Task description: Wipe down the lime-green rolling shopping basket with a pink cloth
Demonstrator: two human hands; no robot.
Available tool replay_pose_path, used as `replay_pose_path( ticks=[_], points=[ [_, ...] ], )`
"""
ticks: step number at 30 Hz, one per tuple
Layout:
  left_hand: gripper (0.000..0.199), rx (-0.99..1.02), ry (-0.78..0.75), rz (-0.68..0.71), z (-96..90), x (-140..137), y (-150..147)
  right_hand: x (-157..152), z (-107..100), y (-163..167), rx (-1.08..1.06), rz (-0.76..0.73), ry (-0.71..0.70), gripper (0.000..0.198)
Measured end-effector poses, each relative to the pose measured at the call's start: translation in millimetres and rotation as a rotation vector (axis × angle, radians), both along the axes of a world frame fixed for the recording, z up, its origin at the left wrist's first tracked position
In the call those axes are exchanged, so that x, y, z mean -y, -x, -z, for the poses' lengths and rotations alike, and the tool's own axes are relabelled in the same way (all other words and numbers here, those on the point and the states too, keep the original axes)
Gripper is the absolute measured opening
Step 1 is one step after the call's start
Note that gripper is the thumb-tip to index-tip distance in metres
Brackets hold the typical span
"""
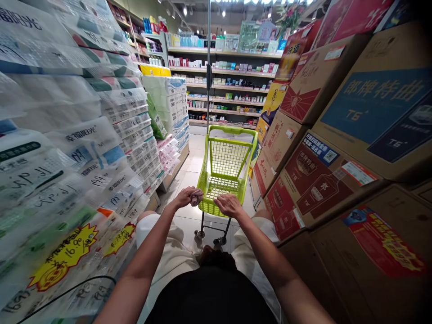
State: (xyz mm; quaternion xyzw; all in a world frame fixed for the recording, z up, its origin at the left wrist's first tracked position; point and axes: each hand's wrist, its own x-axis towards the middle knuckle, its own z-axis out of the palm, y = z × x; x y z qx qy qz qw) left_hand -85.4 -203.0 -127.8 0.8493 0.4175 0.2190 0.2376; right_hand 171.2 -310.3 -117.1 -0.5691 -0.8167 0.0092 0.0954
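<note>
Left grip (182,197): clenched on a crumpled cloth (196,197) at the near left corner of the cart (227,157); contact between cloth and cart cannot be confirmed. Right grip (229,205): palm down over the near rim (209,204), fingers forward; whether they close on the rim cannot be told.

The cart stands directly ahead of the person, between the knees and the aisle beyond. Its basket appears to be moulded plastic mesh: stiff, light, and smooth enough to slip under a loose hold. The cloth appears soft and compressible, and fills the left palm.

Take hold at the solid rim, one grip per near corner; avoid hooking fingers in the mesh. Casters (220,241) under the dark frame should roll easily on the tiled floor (196,155), so apply even, moderate force.

Outward: soft wrapped packs (133,135) line the left, stacked cartons (313,180) the right, and stocked shelves (246,55) the far end.
</note>
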Motion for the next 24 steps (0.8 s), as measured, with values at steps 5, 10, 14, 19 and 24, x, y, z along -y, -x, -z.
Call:
replay_pose_path(
  ticks=[5,10,14,19,24],
  points=[
    [0.042,0.041,0.068,0.059,-0.5,-19,2,-1,5,-12,-0.016,-0.009,-0.010,0.052],
    [0.034,0.115,-0.022,0.028,7.8,-48,-3,-4,5,-10,0.002,0.001,-0.004,0.049],
    [0.035,0.255,-0.066,-0.191,21.8,-51,-19,-7,6,-4,-0.014,0.017,-0.006,0.050],
    [0.053,0.375,-0.032,-0.546,74.1,15,-40,-8,7,-1,-0.026,0.046,-0.012,0.055],
    [0.046,0.348,0.132,-0.569,121.8,91,-63,-8,7,-5,-0.019,0.069,0.007,0.055]
  ],
)
